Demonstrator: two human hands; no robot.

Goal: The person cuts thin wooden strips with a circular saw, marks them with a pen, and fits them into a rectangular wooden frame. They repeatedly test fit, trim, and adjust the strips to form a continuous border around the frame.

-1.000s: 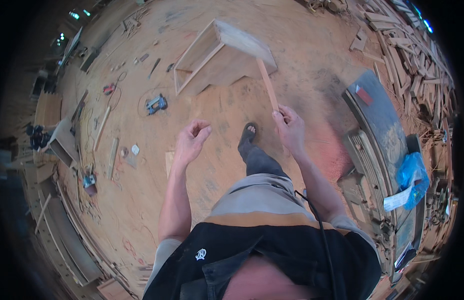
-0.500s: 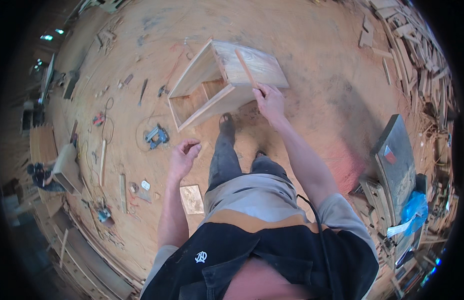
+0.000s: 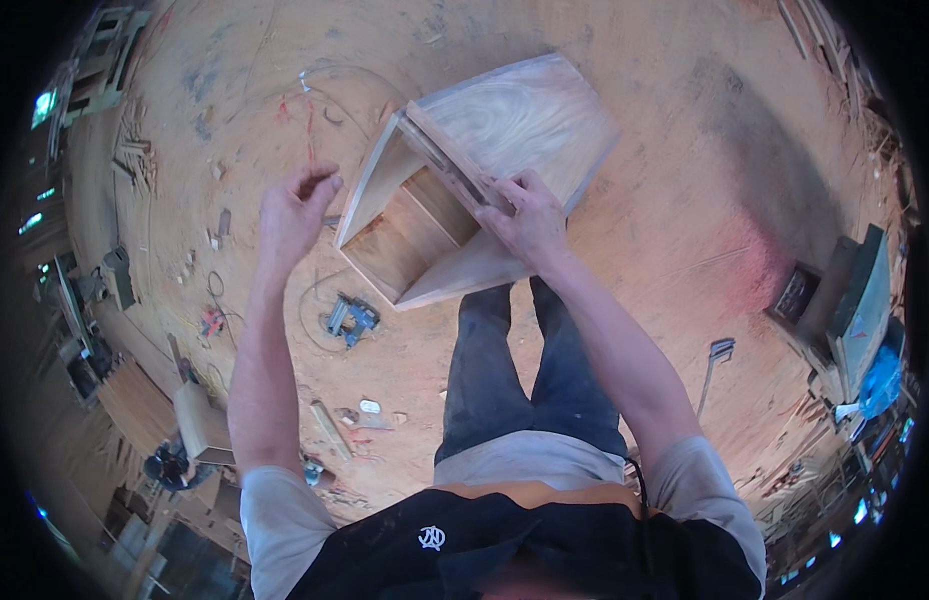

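Observation:
A wooden box-like cabinet (image 3: pixel 529 115) lies on the floor in front of me, its open side facing left and a divider board inside. My right hand (image 3: pixel 529 222) grips the near end of a narrow wood strip (image 3: pixel 442 150). That strip runs along the upper edge of the cabinet's opening, and its far end is close to the top corner. Off to the left of the opening, my left hand (image 3: pixel 292 220) is raised with the fingers curled together. Whether something small is pinched in it, I cannot make out.
A blue power tool (image 3: pixel 352 320) with a hose lies left of my legs. A clamp-like metal tool (image 3: pixel 721 350) rests at the right, near stacked boards (image 3: pixel 854 310) and a blue plastic bag (image 3: pixel 881 380). Another person (image 3: pixel 169 465) is at the lower left beside a wooden box (image 3: pixel 202 425).
The wood strip has come down from above the cabinet's top to its front edge. My left hand has moved up and left, and I stand nearer the cabinet.

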